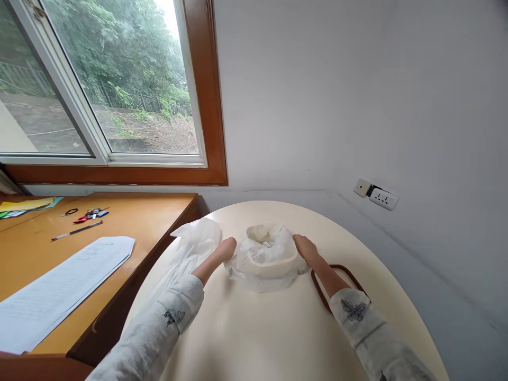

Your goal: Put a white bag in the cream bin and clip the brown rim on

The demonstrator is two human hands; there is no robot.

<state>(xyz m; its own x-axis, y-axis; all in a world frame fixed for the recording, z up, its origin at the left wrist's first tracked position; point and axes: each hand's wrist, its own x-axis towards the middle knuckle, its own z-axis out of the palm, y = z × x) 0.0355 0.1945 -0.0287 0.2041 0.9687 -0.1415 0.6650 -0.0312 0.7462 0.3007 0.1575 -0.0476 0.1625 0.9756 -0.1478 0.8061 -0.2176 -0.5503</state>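
White fabric sleeves printed with dark butterflies [148,333] lead to the left hand [226,249] and right hand [305,247], fingers curled onto opposite sides of a translucent white plastic bag [260,286] around a cream rounded container [273,269] (apparently steadying both), far-centre on the round cream table [270,333].

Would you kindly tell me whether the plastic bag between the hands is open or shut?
Open: the plastic bag, between the left hand and right hand, gapes at the top, showing its inside.
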